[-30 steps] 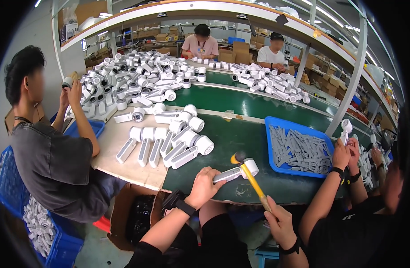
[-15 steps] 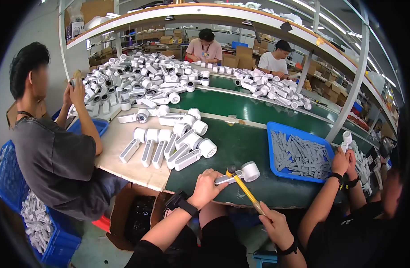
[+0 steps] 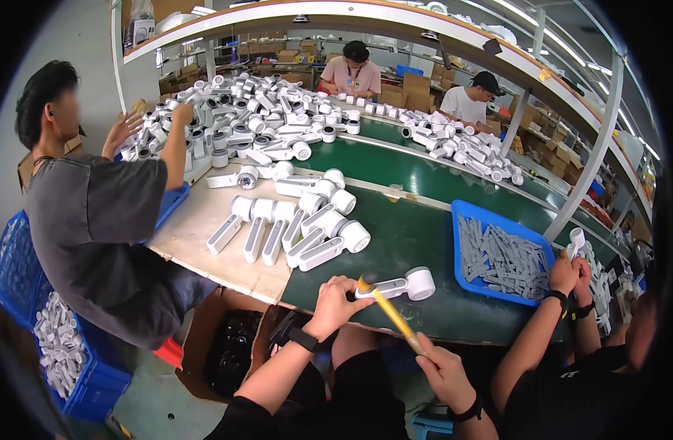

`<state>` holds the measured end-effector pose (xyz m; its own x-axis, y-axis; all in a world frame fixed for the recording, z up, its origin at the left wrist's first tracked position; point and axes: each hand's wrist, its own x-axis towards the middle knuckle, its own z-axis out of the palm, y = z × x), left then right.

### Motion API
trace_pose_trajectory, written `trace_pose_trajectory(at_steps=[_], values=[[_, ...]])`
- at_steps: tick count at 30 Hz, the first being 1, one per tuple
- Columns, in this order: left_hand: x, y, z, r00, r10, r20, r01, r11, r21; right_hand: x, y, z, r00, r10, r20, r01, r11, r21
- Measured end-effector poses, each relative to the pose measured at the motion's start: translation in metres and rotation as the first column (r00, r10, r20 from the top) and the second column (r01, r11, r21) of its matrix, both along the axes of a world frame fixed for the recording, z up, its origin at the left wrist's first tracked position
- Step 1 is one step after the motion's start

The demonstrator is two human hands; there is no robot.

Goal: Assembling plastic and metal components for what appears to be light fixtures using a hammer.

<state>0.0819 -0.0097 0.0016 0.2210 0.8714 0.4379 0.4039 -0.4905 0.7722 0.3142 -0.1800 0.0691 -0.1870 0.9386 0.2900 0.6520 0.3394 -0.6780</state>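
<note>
A white handheld device (image 3: 420, 284) with a round head and a slim handle lies on the green bench top in front of me. My left hand (image 3: 333, 308) is closed on the end of its handle, between thumb and fingers. My right hand (image 3: 448, 375) grips a hammer (image 3: 396, 319) with a yellow handle and a dark, blurred head. The hammer head is over the handle end of the device, close to my left fingers; I cannot tell whether it touches. Beyond my left hand lies a group of similar white devices (image 3: 320, 253), heads pointing right.
A blue tray (image 3: 465, 282) of grey strips stands at the right, beside a co-worker's hands (image 3: 573, 275). Another person (image 3: 94, 213) sits at the left near a large pile of devices (image 3: 241, 117). Below the bench edge is an open cardboard box (image 3: 197, 352) with dark parts.
The hammer head has moved left along the device toward my left fingers. At the left, the co-worker's hands have parted, one reaching to the pile. The whole view has shifted slightly.
</note>
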Motion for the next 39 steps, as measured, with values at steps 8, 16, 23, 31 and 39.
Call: trace_pose_trajectory(at_steps=[8,16,23,31,39], values=[[-0.001,0.003,-0.004,1.000,0.026,-0.003,-0.025,0.995,0.092,-0.006,-0.005,0.007,0.999,-0.022,-0.030,0.023,0.998,0.058],[0.002,0.004,-0.003,0.999,0.046,-0.002,-0.046,0.991,0.123,-0.009,-0.001,0.005,0.998,-0.027,-0.050,0.030,0.998,0.054],[0.000,0.002,-0.002,1.000,0.022,-0.012,-0.022,0.999,0.031,-0.008,-0.007,0.001,0.997,-0.033,-0.070,0.041,0.992,0.120],[0.001,0.001,0.001,0.999,0.014,-0.030,-0.014,1.000,0.018,-0.002,-0.018,-0.002,0.986,-0.149,-0.077,0.156,0.983,0.094],[0.003,0.000,0.001,0.999,0.030,-0.016,-0.030,1.000,0.010,0.006,-0.021,-0.003,0.977,-0.199,-0.080,0.207,0.973,0.106]])
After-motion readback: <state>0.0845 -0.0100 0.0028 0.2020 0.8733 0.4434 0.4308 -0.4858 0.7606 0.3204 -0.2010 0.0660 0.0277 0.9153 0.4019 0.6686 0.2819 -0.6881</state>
